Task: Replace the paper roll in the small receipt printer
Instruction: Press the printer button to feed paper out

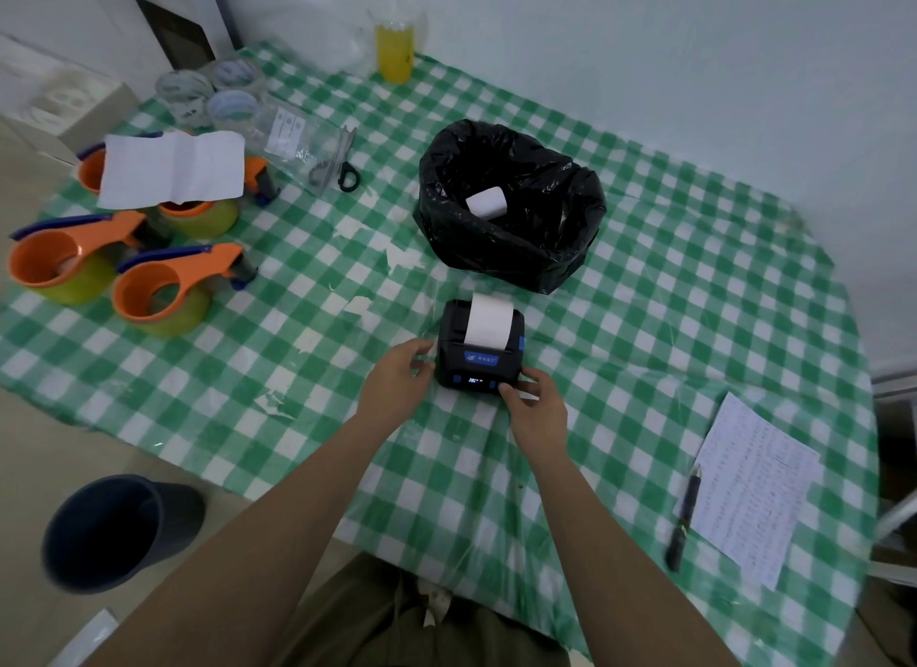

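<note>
Here the tabletop point(670, 279), spread with a green-and-white checked cloth under a clear plastic sheet, fills most of the frame. Above centre sits a black bin bag point(511, 249) with its mouth rolled open, and a white paper roll point(487, 202) lies inside it. At the left edge stand several orange tape dispensers point(163, 289) on yellowish rolls, with an unfolded white sheet point(171, 167) resting across the upper ones. In the lower left, off the cloth, a dark bucket point(116, 530) stands on the floor. At the lower right lies a written page point(754, 487) with a dark pen point(685, 517) just beside its left edge. Near the top, a container of yellow liquid point(394, 51) stands against the wall, and scissors point(342, 162) lie left of the bag. At the centre, just below the bag, is the small black receipt printer point(479, 351), lid closed, with a strip of white paper point(489, 325) coming out of its top and a small display lit on its near face. The left hand point(399, 376) touches the printer's left side with loosely curled fingers, gripping nothing; the right hand point(533, 401) rests fingertips against its lower right corner, likewise holding nothing.
</note>
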`<action>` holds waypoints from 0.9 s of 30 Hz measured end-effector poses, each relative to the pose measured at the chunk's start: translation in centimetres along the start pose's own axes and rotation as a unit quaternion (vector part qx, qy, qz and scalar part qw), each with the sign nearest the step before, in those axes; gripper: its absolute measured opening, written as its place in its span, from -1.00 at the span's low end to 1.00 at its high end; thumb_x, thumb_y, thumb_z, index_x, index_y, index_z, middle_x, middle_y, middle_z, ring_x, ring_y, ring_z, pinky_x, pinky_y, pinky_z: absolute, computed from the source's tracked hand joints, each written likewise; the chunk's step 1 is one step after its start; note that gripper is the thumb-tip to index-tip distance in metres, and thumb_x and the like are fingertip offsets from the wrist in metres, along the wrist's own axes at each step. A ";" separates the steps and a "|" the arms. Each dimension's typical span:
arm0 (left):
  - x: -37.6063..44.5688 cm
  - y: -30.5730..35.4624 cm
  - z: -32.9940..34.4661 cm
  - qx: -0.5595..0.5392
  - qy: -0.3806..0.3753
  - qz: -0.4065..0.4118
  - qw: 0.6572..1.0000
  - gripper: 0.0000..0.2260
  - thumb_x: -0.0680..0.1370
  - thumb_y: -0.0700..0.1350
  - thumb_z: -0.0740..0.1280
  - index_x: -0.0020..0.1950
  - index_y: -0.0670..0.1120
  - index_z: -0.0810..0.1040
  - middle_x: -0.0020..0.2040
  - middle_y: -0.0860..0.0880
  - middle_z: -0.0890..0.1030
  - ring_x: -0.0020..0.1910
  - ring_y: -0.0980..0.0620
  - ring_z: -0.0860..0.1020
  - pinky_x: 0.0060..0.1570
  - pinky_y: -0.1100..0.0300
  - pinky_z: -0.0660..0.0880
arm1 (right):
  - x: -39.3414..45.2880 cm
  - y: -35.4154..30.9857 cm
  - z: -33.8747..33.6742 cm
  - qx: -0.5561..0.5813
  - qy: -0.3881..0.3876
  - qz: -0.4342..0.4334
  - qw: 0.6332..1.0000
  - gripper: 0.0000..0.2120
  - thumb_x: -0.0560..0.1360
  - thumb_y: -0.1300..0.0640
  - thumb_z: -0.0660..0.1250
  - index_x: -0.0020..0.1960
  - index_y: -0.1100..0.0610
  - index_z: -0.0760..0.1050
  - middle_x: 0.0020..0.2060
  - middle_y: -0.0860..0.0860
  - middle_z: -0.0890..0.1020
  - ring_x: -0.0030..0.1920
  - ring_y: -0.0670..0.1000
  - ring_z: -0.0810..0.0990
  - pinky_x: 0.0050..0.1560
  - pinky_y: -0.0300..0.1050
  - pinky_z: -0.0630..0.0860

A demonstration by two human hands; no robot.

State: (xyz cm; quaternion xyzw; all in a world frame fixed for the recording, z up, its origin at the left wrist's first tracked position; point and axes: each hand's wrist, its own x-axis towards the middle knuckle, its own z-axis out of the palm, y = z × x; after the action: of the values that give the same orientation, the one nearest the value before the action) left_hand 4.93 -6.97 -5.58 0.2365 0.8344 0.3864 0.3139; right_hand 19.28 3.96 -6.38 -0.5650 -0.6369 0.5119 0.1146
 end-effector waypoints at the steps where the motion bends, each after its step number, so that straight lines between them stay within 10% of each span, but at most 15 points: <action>1: 0.1 0.0 0.0 0.007 0.003 0.000 1.000 -0.69 0.56 -0.18 0.25 0.31 -0.12 0.45 0.30 -0.10 0.53 0.21 -0.05 0.53 0.20 0.07 0.45 | 0.0 0.0 0.0 0.000 0.000 -0.001 1.000 -0.61 0.49 0.11 0.36 0.29 0.11 0.40 0.15 0.10 0.60 -0.08 0.02 0.56 -0.04 -0.06 0.50; 27: 0.1 1.4 -1.2 0.067 0.020 0.002 0.998 -0.71 0.57 -0.10 0.24 0.27 -0.13 0.47 0.26 -0.10 0.55 0.17 -0.07 0.54 0.13 0.03 0.48 | -0.1 -0.4 -0.6 -0.056 -0.004 -0.018 0.998 -0.65 0.50 0.05 0.34 0.24 0.13 0.43 0.09 0.12 0.62 -0.08 0.01 0.54 -0.11 -0.09 0.47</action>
State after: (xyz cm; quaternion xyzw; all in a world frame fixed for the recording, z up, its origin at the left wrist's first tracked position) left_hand 4.28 -6.71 -3.95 0.2513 0.8639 0.3350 0.2798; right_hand 19.50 4.30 -5.78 -0.5569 -0.6752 0.4754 0.0892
